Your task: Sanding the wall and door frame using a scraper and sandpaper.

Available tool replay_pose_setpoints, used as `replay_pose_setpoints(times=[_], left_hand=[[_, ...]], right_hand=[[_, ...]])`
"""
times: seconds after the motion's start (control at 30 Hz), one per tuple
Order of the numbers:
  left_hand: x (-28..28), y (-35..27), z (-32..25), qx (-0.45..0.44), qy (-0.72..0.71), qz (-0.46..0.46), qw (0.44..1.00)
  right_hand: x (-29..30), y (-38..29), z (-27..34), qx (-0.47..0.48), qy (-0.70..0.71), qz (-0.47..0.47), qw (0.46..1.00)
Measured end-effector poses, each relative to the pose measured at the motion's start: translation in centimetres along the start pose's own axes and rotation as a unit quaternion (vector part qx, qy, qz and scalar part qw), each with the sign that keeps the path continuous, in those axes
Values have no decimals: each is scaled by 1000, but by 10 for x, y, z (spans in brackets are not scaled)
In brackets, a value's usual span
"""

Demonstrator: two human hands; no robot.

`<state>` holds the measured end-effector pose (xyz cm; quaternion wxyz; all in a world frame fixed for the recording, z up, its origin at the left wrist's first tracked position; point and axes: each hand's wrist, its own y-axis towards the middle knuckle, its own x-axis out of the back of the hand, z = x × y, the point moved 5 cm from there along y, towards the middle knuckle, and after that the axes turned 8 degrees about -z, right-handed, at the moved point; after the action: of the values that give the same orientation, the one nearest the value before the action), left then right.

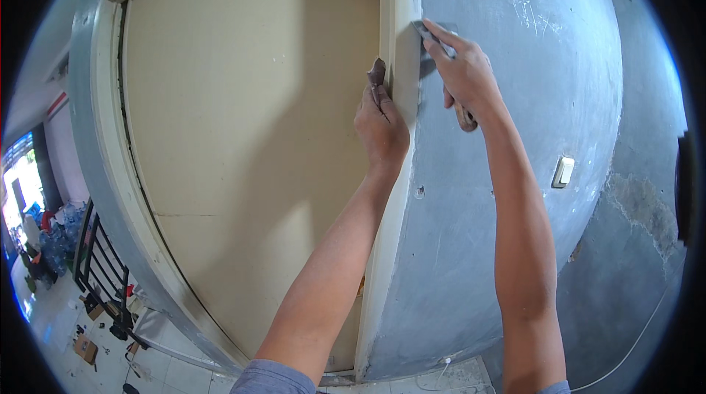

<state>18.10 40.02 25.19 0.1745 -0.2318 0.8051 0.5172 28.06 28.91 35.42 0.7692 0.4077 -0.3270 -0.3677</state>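
My right hand (469, 71) grips a putty knife (441, 41) with a wooden handle. Its metal blade lies against the edge where the cream door frame (405, 57) meets the grey-blue wall (474, 217). Lower and to the left, my left hand (384, 124) holds a folded brown piece (376, 71), perhaps sandpaper, in front of the frame's right side. Behind both arms stands a closed cream door (220, 118), with shadows across it. Along the frame the wall's edge looks rough and chipped.
A light switch (563, 172) sits on the wall at right, near a patch of damaged plaster (642, 206). A white cable (634, 361) runs low at right. At left are a black metal railing (99, 250), a small cardboard box (86, 349) and scattered tools on the tiled floor.
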Motion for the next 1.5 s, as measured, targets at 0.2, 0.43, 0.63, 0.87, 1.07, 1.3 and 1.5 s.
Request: replay_pose_setpoints(times=[0.2, 0.43, 0.63, 0.87, 1.07, 1.3, 1.5], left_hand=[[1, 0, 2, -16, -25, -7, 1000], [-3, -1, 2, 12, -9, 14, 1000], [1, 2, 6, 15, -8, 26, 1000], [2, 1, 0, 6, -7, 23, 1000], [2, 0, -3, -10, -27, 1, 1000], [0, -2, -1, -10, -19, 9, 1000], [2, 0, 4, 29, -8, 25, 999]], right_hand=[[-5, -25, -6, -7, -9, 17, 1000], [0, 4, 5, -4, -7, -2, 1000], [-12, -63, -27, -29, -1, 34, 999], [-4, -29, -10, -39, 5, 19, 999], [-3, -15, -7, -41, 3, 20, 999], [3, 20, 10, -3, -2, 3, 1000], [0, 6, 9, -19, -16, 29, 999]])
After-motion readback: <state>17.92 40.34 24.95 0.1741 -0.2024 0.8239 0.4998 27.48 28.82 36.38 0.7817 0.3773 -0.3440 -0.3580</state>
